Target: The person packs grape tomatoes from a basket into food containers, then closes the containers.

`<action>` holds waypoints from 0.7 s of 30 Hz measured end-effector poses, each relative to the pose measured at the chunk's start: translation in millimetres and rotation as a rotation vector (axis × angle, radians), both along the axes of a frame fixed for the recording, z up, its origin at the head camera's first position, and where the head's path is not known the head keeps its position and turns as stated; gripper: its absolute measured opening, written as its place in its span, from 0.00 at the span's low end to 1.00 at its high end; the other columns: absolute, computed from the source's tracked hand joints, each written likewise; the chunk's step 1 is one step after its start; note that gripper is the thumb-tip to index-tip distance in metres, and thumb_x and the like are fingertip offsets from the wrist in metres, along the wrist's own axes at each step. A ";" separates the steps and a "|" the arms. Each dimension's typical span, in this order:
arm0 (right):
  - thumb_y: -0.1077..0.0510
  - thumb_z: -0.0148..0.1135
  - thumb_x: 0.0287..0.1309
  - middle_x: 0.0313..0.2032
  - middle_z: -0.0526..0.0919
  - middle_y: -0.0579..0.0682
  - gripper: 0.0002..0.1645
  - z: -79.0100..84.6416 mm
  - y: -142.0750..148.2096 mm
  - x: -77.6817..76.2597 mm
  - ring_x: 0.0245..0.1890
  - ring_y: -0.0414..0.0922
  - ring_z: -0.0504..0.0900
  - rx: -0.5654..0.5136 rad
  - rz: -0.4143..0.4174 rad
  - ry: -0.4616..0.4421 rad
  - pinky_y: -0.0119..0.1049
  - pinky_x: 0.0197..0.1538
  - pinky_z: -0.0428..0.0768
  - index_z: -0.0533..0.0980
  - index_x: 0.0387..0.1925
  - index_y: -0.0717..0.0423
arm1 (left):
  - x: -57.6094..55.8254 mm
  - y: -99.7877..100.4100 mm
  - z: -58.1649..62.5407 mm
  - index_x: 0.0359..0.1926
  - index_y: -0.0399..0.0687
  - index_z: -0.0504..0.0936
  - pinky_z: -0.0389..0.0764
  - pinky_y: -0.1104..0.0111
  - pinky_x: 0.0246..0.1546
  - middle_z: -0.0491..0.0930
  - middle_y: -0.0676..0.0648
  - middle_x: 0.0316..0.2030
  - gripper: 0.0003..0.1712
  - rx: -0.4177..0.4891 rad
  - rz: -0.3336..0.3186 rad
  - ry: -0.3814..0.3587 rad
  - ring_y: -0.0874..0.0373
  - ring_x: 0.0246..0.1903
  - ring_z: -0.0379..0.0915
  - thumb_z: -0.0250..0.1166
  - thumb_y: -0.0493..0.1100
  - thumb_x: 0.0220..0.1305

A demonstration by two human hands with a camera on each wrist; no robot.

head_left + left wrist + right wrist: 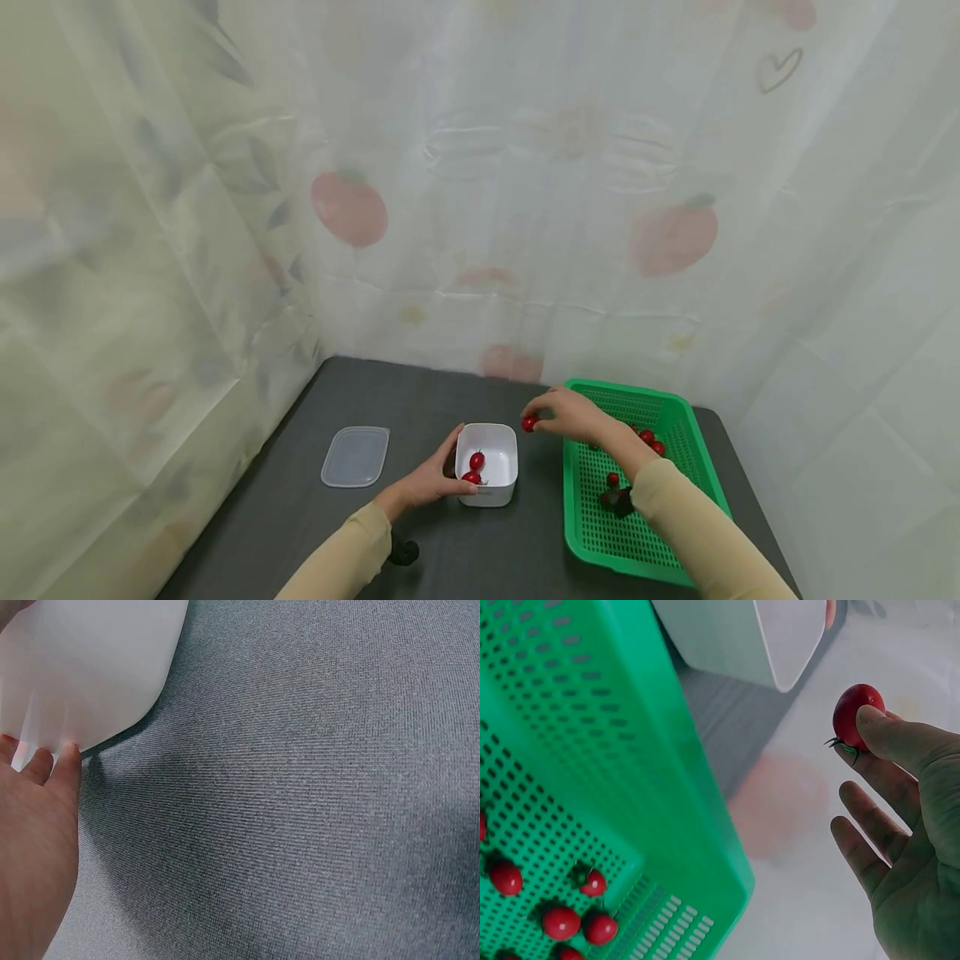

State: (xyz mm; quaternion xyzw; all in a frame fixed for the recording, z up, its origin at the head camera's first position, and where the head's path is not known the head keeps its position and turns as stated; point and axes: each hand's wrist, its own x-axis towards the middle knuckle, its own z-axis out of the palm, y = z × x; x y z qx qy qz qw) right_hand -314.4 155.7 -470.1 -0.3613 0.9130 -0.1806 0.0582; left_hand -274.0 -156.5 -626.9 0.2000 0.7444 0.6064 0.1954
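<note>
A white square container [495,497] stands on the dark table with two red cherry tomatoes [477,461] inside. My left hand [427,482] grips the container's left side, its thumb along the near wall. In the left wrist view, fingertips [69,754] press against the white wall. Between thumb and index finger, my right hand [573,415] pinches a cherry tomato [853,712] with a green stem, held in the air between the container and the green basket [572,508]. The other fingers of that hand are spread loosely. Several more cherry tomatoes [561,922] lie in the basket.
A translucent square lid [356,457] lies flat on the table [442,392], left of the container. The basket stands at the right, under my right forearm. Printed curtains [525,208] hang behind the table and along both sides.
</note>
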 end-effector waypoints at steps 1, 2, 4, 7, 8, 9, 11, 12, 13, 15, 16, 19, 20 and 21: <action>0.57 0.69 0.66 0.46 0.87 0.41 0.13 -1.4 -3.2 -0.5 0.51 0.48 0.77 0.006 0.008 0.006 0.48 0.52 0.77 0.86 0.51 0.47 | 0.1 0.2 0.3 0.83 0.54 0.33 0.65 0.46 0.67 0.45 0.41 0.78 0.67 -0.002 0.002 -0.002 0.38 0.73 0.50 0.76 0.45 0.61; 0.57 0.69 0.66 0.45 0.87 0.41 0.13 -2.6 -6.3 -1.0 0.50 0.48 0.77 0.013 0.013 0.007 0.47 0.51 0.77 0.86 0.51 0.46 | 0.1 0.3 0.4 0.83 0.54 0.33 0.65 0.46 0.67 0.45 0.41 0.79 0.67 0.000 0.001 -0.005 0.38 0.73 0.50 0.75 0.45 0.61; 0.57 0.69 0.66 0.44 0.87 0.40 0.12 -5.1 -12.6 -1.9 0.48 0.48 0.76 0.021 0.020 0.005 0.45 0.48 0.77 0.86 0.50 0.45 | -0.1 0.4 0.7 0.83 0.54 0.33 0.64 0.45 0.68 0.45 0.41 0.79 0.66 -0.001 0.002 -0.007 0.38 0.73 0.50 0.75 0.44 0.62; 0.57 0.69 0.66 0.44 0.86 0.39 0.12 -8.1 -21.0 -2.7 0.48 0.46 0.75 0.038 0.009 -0.019 0.42 0.46 0.78 0.87 0.50 0.45 | 0.1 0.7 0.9 0.82 0.54 0.33 0.65 0.46 0.67 0.45 0.40 0.79 0.65 -0.001 0.000 -0.012 0.38 0.73 0.50 0.74 0.43 0.63; 0.57 0.69 0.66 0.44 0.86 0.39 0.13 -9.0 -23.7 -2.8 0.48 0.45 0.75 0.044 0.006 -0.026 0.42 0.46 0.78 0.87 0.50 0.45 | 0.1 0.8 1.0 0.82 0.54 0.33 0.65 0.46 0.67 0.45 0.40 0.79 0.65 0.000 -0.001 -0.014 0.38 0.73 0.51 0.74 0.42 0.63; 0.57 0.68 0.66 0.44 0.86 0.39 0.13 -10.1 -26.1 -2.8 0.47 0.45 0.75 0.048 0.005 -0.031 0.42 0.46 0.78 0.87 0.51 0.46 | 0.3 0.9 1.1 0.82 0.54 0.33 0.65 0.46 0.67 0.45 0.41 0.79 0.65 -0.001 -0.002 -0.015 0.38 0.73 0.51 0.73 0.42 0.63; 0.58 0.68 0.66 0.44 0.86 0.39 0.13 -12.6 -30.4 -2.8 0.47 0.44 0.74 0.065 0.003 -0.032 0.41 0.46 0.78 0.86 0.51 0.46 | 0.6 0.9 1.2 0.82 0.54 0.33 0.66 0.47 0.67 0.45 0.41 0.78 0.64 -0.002 -0.006 -0.017 0.39 0.72 0.51 0.73 0.42 0.64; 0.58 0.68 0.66 0.44 0.86 0.39 0.13 -13.8 -32.4 -2.7 0.47 0.45 0.75 0.069 0.004 -0.033 0.42 0.47 0.78 0.86 0.51 0.46 | 0.7 0.9 1.3 0.82 0.53 0.32 0.66 0.46 0.67 0.45 0.41 0.78 0.64 -0.003 -0.007 -0.015 0.39 0.72 0.51 0.73 0.42 0.64; 0.58 0.68 0.66 0.44 0.86 0.39 0.13 -15.0 -34.3 -2.5 0.47 0.45 0.75 0.074 0.006 -0.030 0.42 0.47 0.78 0.87 0.51 0.46 | 0.8 0.9 1.5 0.82 0.53 0.32 0.65 0.46 0.67 0.45 0.41 0.78 0.64 -0.002 -0.009 -0.015 0.39 0.72 0.51 0.73 0.42 0.64; 0.58 0.69 0.65 0.43 0.87 0.39 0.13 -16.5 -37.9 -2.0 0.47 0.45 0.75 0.081 0.007 -0.026 0.42 0.47 0.78 0.87 0.50 0.45 | 0.9 0.8 2.1 0.82 0.53 0.32 0.65 0.46 0.68 0.45 0.41 0.78 0.64 0.000 -0.012 -0.014 0.39 0.72 0.51 0.73 0.42 0.64; 0.57 0.69 0.65 0.43 0.86 0.38 0.13 -17.1 -39.7 -1.5 0.47 0.45 0.75 0.087 0.008 -0.021 0.42 0.48 0.78 0.87 0.50 0.44 | 0.9 0.7 2.4 0.82 0.53 0.32 0.65 0.46 0.68 0.44 0.40 0.79 0.64 0.001 -0.012 -0.014 0.39 0.72 0.51 0.73 0.42 0.64; 0.57 0.71 0.64 0.42 0.87 0.38 0.12 -18.3 -45.3 -0.3 0.46 0.44 0.75 0.100 0.011 -0.021 0.42 0.48 0.78 0.87 0.49 0.44 | 1.2 0.5 3.8 0.82 0.52 0.31 0.65 0.47 0.68 0.43 0.40 0.79 0.64 0.007 -0.014 -0.016 0.39 0.73 0.51 0.72 0.41 0.65; 0.57 0.71 0.64 0.42 0.87 0.39 0.12 -18.5 -47.3 -0.2 0.46 0.44 0.75 0.102 0.015 -0.023 0.42 0.48 0.78 0.87 0.49 0.45 | 1.3 0.4 4.0 0.82 0.51 0.31 0.65 0.47 0.67 0.43 0.40 0.79 0.64 0.007 -0.016 -0.015 0.38 0.73 0.51 0.72 0.41 0.65; 0.57 0.71 0.64 0.42 0.87 0.39 0.12 -19.2 -49.2 0.0 0.45 0.44 0.75 0.110 0.017 -0.023 0.42 0.49 0.78 0.87 0.49 0.45 | 1.3 0.3 4.2 0.82 0.51 0.31 0.66 0.47 0.67 0.42 0.40 0.79 0.64 0.010 -0.017 -0.015 0.38 0.73 0.51 0.72 0.41 0.65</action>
